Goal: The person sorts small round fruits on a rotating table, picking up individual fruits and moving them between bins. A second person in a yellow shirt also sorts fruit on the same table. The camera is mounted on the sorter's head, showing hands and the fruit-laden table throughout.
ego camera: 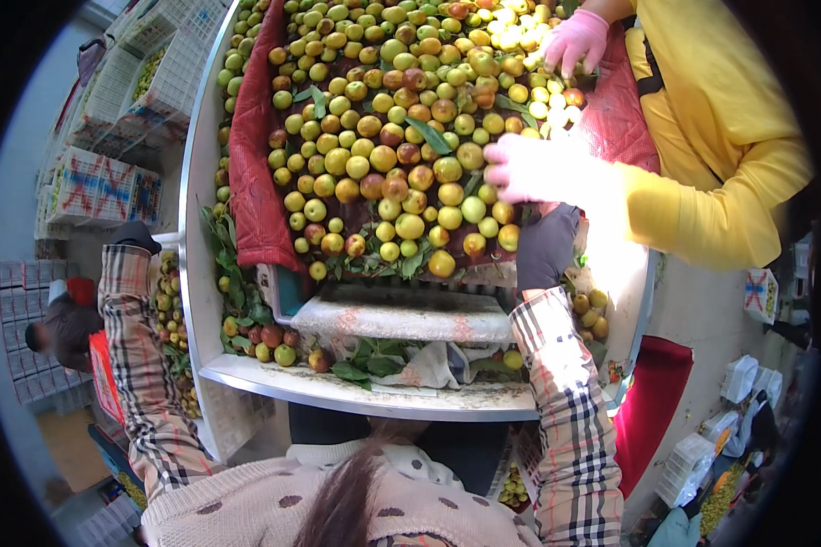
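My left hand (135, 236), in a dark glove, is outside the sorting table's left side, by the upper end of a white crate (202, 417) holding brownish jujubes (171, 321). Its fingers are too dark to read. At the right edge of a spread of green, yellow and reddish jujubes (383, 158) is my dark-gloved right hand (549, 246). A co-worker's pink-gloved hand (540, 167) partly covers its fingertips, so I cannot tell whether it holds a fruit. Several green leaves (429, 135) lie among the jujubes.
Red quilted cloth (263, 171) lines the bed's sides. A pale padded block (410, 314) lies along its near end, before the white table rim (383, 403). The co-worker's other pink-gloved hand (578, 41) is farther back. Stacked white crates (109, 181) stand left.
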`<state>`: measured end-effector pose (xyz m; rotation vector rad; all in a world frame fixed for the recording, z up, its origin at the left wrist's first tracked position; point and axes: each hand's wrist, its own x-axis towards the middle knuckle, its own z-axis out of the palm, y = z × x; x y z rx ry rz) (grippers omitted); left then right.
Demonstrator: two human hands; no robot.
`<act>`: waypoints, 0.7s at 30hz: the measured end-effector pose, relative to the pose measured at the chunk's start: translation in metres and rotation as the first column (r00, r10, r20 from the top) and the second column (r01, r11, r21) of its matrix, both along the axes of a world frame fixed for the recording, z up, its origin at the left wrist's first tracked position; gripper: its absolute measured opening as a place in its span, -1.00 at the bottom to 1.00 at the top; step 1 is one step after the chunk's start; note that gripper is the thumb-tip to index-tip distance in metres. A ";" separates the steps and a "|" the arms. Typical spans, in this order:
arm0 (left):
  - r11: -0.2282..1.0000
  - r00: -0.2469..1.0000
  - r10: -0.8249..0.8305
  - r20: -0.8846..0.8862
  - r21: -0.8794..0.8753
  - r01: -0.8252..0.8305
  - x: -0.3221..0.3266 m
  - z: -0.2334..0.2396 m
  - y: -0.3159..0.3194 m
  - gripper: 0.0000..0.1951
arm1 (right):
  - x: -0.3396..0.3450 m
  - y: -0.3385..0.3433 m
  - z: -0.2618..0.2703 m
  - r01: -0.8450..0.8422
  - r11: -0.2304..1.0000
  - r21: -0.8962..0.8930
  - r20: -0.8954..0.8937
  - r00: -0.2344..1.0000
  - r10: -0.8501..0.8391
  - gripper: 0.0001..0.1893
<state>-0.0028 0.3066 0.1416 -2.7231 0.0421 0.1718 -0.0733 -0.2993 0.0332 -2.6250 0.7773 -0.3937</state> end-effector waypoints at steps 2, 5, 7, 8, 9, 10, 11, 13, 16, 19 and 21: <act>0.966 0.976 -0.201 0.086 -0.146 0.211 0.036 -0.002 -0.006 -0.65 | 0.001 0.000 0.000 0.001 1.000 -0.021 0.014 1.000 0.000 -0.28; 0.512 0.802 -0.483 0.351 -0.629 0.584 0.110 -0.031 -0.132 -0.66 | 0.001 0.001 -0.004 -0.007 0.999 -0.045 0.032 0.999 0.008 -0.28; 0.205 0.717 -0.532 0.450 -0.753 0.625 0.151 -0.059 -0.244 -0.60 | 0.000 0.002 -0.006 0.001 1.000 -0.002 0.067 0.998 0.000 -0.28; 0.196 0.728 -0.443 0.523 -0.736 0.648 0.170 -0.076 -0.305 -0.55 | 0.000 0.001 -0.007 0.001 0.998 -0.058 0.052 0.999 0.002 -0.28; 0.305 0.742 -0.410 0.531 -0.687 0.660 0.178 -0.089 -0.344 -0.60 | 0.000 0.002 -0.007 0.006 0.998 -0.058 0.058 0.998 -0.002 -0.28; 0.550 0.888 -0.361 0.284 -0.704 0.449 0.184 -0.097 -0.376 -0.66 | 0.000 0.002 -0.007 0.014 0.999 -0.031 0.033 0.999 -0.013 -0.29; 0.610 0.871 -0.393 0.294 -0.626 0.487 0.176 -0.106 -0.384 -0.67 | -0.001 0.002 -0.007 0.009 0.999 -0.038 0.044 0.999 -0.008 -0.28; 0.684 0.750 -0.535 0.390 -0.321 0.655 0.148 -0.117 -0.384 -0.68 | -0.002 0.003 -0.005 0.008 1.000 -0.007 0.008 1.000 -0.008 -0.28; 0.595 0.860 -0.441 0.256 -0.635 0.493 0.083 -0.125 -0.350 -0.70 | -0.002 0.005 0.000 0.025 0.996 -0.086 -0.008 1.000 -0.026 -0.26; 0.403 0.858 -0.461 0.227 -0.808 0.430 0.012 -0.127 -0.298 -0.61 | -0.001 0.006 0.001 0.040 0.998 -0.048 -0.052 0.998 -0.043 -0.28; 0.401 0.934 -0.256 0.249 -0.852 0.337 -0.021 -0.109 -0.232 -0.62 | -0.001 0.005 0.000 0.027 1.000 -0.014 -0.034 0.999 -0.027 -0.28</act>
